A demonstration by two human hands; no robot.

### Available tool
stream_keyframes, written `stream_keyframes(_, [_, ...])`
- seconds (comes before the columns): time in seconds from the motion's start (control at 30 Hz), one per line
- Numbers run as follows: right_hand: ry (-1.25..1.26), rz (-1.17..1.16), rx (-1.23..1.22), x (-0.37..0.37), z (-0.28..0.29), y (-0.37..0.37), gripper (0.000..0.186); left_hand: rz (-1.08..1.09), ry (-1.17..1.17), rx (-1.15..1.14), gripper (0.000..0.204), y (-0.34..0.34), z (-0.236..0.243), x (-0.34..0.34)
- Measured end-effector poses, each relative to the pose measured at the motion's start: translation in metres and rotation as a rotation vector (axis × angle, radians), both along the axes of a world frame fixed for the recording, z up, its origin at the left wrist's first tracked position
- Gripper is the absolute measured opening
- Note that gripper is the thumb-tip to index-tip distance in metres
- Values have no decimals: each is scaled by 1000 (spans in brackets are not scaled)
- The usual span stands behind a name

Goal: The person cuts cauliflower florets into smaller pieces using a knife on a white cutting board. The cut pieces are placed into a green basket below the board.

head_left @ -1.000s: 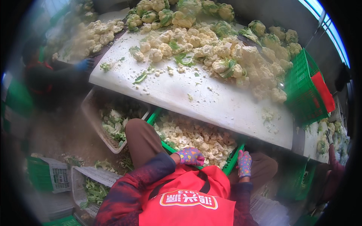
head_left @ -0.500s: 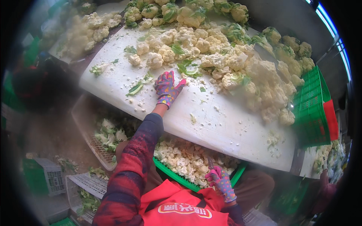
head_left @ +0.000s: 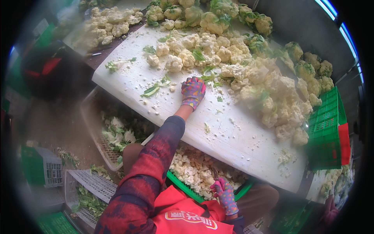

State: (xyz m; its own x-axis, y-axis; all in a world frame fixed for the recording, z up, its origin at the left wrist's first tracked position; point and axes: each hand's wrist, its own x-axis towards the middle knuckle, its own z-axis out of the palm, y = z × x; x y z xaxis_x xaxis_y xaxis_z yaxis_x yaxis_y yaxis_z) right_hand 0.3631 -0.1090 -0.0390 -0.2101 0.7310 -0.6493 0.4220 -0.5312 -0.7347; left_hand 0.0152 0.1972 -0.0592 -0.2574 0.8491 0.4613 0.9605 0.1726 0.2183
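Note:
My left hand (head_left: 193, 91), in a flowered glove, is on the white board (head_left: 152, 109) with fingers curled, just below loose cauliflower florets (head_left: 187, 58); whatever is inside its grip is hidden. My right hand (head_left: 224, 197), also gloved, grips a small knife (head_left: 215, 174) above a green crate (head_left: 243, 191) of cut cauliflower pieces (head_left: 191, 169) below the board's edge. Small crumbs and leaf scraps (head_left: 150, 91) lie on the board around my left hand.
Leafy cauliflower heads (head_left: 216, 21) are heaped at the back. A stacked green crate (head_left: 323, 128) stands at the right. Pale crates (head_left: 91, 189) with trimmings sit lower left. A co-worker (head_left: 48, 78) is at the left; another worker's sleeve (head_left: 331, 210) shows lower right.
My left hand left my lap for the board, then shifted right as its fingers curled. My right hand moved left from the crate's right rim, and the knife came into view.

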Motion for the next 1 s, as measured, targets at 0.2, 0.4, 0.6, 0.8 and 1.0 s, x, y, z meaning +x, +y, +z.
stream_keyframes(0.2, [27, 61, 139, -1, 6, -4, 30, -216, -84, 54, 18, -149, -3, 52])
stream_keyframes(0.4, [179, -201, 138, -1, 14, -1, 32, -478, -172, 246, 44, -184, 35, 105])
stream_keyframes(0.6, [325, -359, 210, -5, 16, 8, 31, -362, 275, -333, 63, 7, 35, 39])
stream_keyframes(0.8, [225, -202, 132, -21, 11, 7, 32, 134, 289, -167, 33, -73, -16, -138])
stream_keyframes(1.0, [281, -209, 76, -28, 11, 4, 38, 289, 297, -224, 51, -219, -9, -219])
